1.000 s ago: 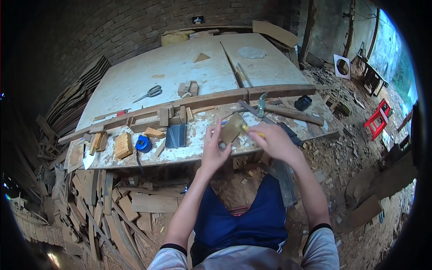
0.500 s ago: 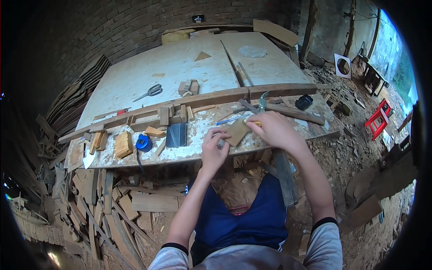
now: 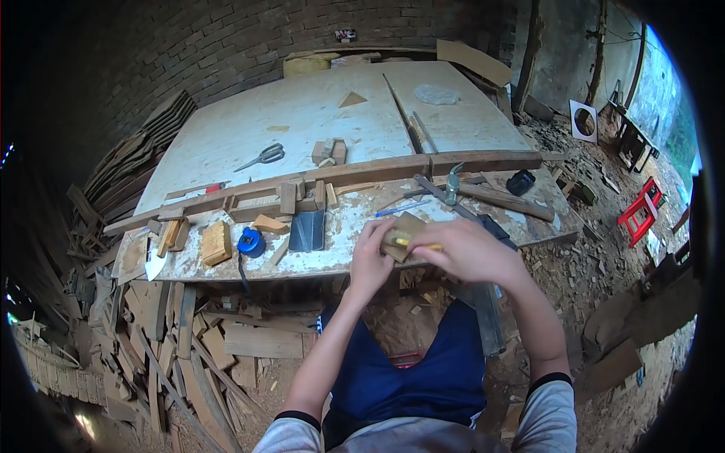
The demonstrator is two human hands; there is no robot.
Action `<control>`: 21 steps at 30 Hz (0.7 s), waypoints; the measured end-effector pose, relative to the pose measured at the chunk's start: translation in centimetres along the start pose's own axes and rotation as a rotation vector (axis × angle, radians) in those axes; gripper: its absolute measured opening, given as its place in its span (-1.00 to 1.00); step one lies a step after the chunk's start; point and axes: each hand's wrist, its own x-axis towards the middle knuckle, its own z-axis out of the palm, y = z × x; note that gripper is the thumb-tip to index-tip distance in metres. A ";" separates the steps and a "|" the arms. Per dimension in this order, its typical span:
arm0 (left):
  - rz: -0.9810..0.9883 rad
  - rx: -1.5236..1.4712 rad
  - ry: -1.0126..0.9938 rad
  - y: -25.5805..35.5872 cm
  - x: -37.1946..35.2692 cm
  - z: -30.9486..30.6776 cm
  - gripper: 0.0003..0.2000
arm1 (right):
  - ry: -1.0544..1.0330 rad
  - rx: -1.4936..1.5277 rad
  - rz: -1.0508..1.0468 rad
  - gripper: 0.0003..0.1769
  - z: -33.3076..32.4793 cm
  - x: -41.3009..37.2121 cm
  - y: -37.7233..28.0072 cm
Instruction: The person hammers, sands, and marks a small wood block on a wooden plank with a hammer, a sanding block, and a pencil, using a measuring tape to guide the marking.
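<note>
My left hand (image 3: 371,253) grips the left side of a small flat brown piece (image 3: 409,225), held up near the bench's front edge. Thin and roughly rectangular, the piece is tilted, and my fingers cover part of it. My right hand (image 3: 479,251) is closed around a slim yellow tool (image 3: 433,246), whose pale tip lies over the lower part of the brown piece. Just behind them on the bench lie a blue pen (image 3: 400,208) and a hammer (image 3: 453,185) with a shiny head.
On the worn bench (image 3: 343,260) sit a dark flat plate (image 3: 307,230), a blue tape measure (image 3: 251,242) and a wood block (image 3: 216,243). A long beam (image 3: 370,171) crosses behind, with scissors (image 3: 264,156) beyond. Scrap wood (image 3: 204,370) fills the floor; a red stool (image 3: 640,213) stands right.
The brown piece has tilted in my left hand, and my right hand has brought the yellow tool's tip down from its upper edge to its lower part. The view has shifted slightly.
</note>
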 end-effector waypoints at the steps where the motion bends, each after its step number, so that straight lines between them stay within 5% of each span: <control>1: 0.001 0.011 0.000 0.3 0.1 -0.1 -0.31 | -0.046 -0.089 0.082 -0.70 -0.2 0.4 0.8; 3: -0.006 0.016 0.003 0.7 0.0 0.1 -0.31 | -0.145 -0.263 0.257 -0.69 -0.3 0.9 2.2; 7: -0.006 -0.016 0.003 0.7 0.3 -0.1 -0.28 | -0.026 -0.076 -0.022 -0.69 0.6 -0.6 -1.4; 12: -0.025 -0.002 -0.016 0.9 -0.2 0.0 -0.30 | -0.033 -0.213 0.190 -0.70 1.1 0.5 1.4; 15: -0.020 0.008 0.003 0.6 0.2 -0.1 -0.32 | -0.003 -0.088 0.000 -0.71 1.7 -0.8 -2.3; 21: 0.026 0.000 0.000 0.8 0.1 0.1 -0.34 | -0.052 -0.255 0.200 -0.71 1.7 0.0 0.9</control>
